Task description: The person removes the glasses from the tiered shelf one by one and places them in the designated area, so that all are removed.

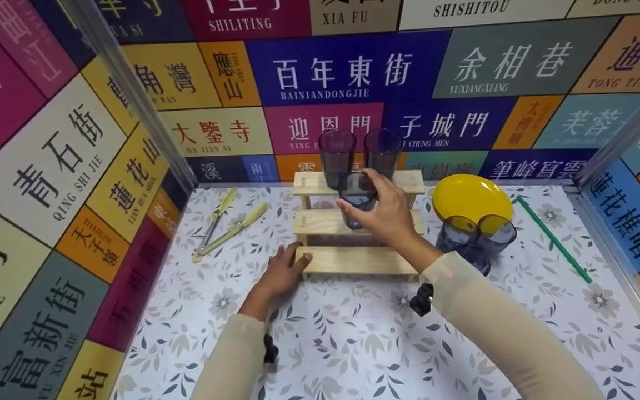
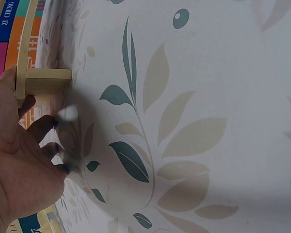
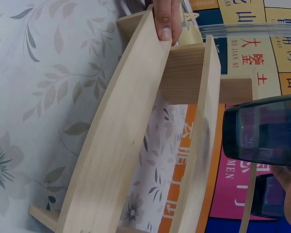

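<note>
A three-step wooden stand [image 1: 359, 260] stands at the back of the table. My right hand [image 1: 389, 214] holds a dark, see-through drinking glass [image 1: 356, 191] between thumb and fingers, over the middle step. In the right wrist view, a narrow gap shows between this glass [image 3: 262, 128] and the middle step [image 3: 211, 97]. Two similar glasses, a left one [image 1: 336, 153] and a right one [image 1: 384, 145], stand upright on the top step. My left hand [image 1: 282, 272] grips the left end of the lowest step, its thumb [image 3: 164, 26] on the board.
Right of the stand, three more dark glasses [image 1: 496, 236] stand close together before a yellow plate [image 1: 471, 197]. A green stick [image 1: 554, 239] lies further right. Two pale yellow-handled utensils [image 1: 236, 225] lie at the left. Printed panels [image 1: 353, 66] enclose the table's back and sides.
</note>
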A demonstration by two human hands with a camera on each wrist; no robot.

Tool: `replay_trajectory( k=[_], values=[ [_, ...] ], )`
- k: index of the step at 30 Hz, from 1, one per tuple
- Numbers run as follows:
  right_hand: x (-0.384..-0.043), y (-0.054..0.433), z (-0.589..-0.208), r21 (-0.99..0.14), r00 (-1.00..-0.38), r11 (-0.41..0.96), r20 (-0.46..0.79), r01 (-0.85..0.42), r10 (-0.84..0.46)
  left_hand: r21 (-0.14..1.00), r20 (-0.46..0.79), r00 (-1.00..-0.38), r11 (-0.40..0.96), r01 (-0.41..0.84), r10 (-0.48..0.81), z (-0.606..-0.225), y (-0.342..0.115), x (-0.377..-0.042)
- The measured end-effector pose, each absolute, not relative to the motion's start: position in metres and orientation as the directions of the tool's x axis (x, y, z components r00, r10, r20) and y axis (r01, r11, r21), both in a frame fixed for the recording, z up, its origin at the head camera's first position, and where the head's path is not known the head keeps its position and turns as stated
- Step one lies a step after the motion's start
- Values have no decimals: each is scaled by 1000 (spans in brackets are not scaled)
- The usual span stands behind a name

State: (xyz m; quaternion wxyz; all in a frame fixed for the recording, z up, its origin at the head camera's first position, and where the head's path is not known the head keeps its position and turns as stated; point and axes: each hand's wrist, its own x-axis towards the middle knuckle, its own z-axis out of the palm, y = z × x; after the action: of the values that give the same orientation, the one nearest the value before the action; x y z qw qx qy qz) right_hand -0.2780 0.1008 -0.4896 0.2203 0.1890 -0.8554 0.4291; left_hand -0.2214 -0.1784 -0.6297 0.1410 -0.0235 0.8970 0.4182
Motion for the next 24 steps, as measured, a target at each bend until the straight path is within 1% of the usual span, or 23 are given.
replay_trajectory(
  k=[7, 12, 19, 24],
  values=[
    [-274, 116, -486, -640, -819, 550, 551, -537, -159, 769, -226, -967, 632, -101, 120, -630, -180, -223],
    [-271, 131, -486, -641, -817, 547, 556, -538, -152, 749, -248, -963, 651, -121, 107, -628, -178, -222],
    [-263, 150, -482, -623, -827, 602, 549, -500, -119, 739, -265, -960, 659, -142, 91, -627, -177, -221],
    [-258, 163, -478, -627, -831, 606, 546, -490, -108, 738, -282, -955, 656, -157, 88, -627, -177, -222]
  ],
)
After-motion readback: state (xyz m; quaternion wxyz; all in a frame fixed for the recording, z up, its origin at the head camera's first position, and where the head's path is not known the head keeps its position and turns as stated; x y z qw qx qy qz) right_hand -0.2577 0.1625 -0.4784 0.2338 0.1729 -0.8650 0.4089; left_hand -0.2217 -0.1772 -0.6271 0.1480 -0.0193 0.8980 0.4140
